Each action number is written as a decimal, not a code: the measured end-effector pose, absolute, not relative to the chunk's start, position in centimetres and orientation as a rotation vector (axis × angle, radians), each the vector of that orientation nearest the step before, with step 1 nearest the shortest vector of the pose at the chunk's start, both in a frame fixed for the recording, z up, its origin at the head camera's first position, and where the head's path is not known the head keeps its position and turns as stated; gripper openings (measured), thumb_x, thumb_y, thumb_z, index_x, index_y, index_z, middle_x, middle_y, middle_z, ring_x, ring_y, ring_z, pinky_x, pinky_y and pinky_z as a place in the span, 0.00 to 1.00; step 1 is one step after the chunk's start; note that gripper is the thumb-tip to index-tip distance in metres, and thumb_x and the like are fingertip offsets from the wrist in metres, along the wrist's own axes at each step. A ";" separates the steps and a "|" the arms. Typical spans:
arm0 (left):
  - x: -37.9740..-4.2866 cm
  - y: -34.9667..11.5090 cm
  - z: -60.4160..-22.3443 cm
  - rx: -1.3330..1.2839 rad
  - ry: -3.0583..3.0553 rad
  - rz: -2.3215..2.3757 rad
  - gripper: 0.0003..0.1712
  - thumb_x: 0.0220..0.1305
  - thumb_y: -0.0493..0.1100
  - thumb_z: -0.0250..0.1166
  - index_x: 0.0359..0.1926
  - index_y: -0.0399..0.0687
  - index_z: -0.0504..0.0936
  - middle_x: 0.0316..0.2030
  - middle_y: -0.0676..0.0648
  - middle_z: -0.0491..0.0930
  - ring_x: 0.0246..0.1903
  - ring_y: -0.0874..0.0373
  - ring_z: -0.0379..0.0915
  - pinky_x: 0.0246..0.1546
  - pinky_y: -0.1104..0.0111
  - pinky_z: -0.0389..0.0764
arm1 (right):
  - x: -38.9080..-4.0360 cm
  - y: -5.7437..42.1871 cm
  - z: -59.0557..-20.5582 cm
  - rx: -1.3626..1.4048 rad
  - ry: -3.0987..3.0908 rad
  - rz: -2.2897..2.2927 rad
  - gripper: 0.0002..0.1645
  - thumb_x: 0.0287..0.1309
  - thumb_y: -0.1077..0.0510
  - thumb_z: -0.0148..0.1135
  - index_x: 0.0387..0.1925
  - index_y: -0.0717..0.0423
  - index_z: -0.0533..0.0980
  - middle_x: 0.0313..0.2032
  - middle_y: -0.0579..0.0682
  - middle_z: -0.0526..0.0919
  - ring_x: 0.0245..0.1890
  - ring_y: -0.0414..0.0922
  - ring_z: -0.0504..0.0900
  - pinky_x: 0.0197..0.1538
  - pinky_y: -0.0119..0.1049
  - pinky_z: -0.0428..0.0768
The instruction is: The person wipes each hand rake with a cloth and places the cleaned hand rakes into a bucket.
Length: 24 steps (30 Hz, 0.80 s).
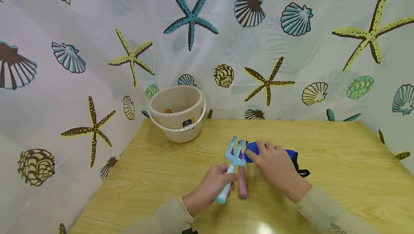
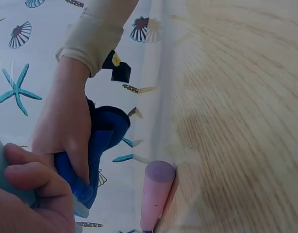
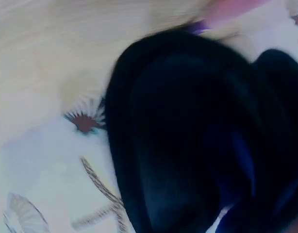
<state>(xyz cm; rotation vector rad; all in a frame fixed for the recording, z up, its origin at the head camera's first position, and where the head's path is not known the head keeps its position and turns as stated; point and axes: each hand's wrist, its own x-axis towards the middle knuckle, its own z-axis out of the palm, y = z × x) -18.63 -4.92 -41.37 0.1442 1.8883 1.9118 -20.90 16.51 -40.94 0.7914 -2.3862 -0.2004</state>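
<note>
My left hand (image 1: pixel 210 185) grips a light blue hand fork (image 1: pixel 237 161) by its handle, tines pointing up and away. In my right hand (image 1: pixel 275 164) is a blue cloth mitt or cloth (image 1: pixel 253 148) with black trim and a black loop, held against or just beside the fork's head; contact cannot be told. A second tool with a pink handle (image 1: pixel 242 187) and purple head lies on the table behind the fork, its head mostly hidden. The left wrist view shows the bunched cloth (image 2: pixel 110 127) under my right fingers. Dark cloth (image 3: pixel 178 121) fills much of the right wrist view.
A beige bucket (image 1: pixel 176 119) with a clear handle stands at the table's back left, a small brown thing (image 1: pixel 168 111) inside. The wood-grain table (image 1: pixel 339 162) meets a curtain (image 1: pixel 207 68) printed with shells and starfish behind and at the sides.
</note>
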 end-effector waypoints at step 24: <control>-18.0 -4.2 -41.2 0.368 1.992 1.785 0.09 0.63 0.39 0.62 0.38 0.36 0.78 0.17 0.50 0.72 0.14 0.62 0.63 0.18 0.72 0.67 | -19.7 13.1 -38.0 0.798 -2.399 0.022 0.27 0.45 0.57 0.78 0.51 0.42 0.83 0.40 0.58 0.82 0.34 0.53 0.85 0.27 0.46 0.86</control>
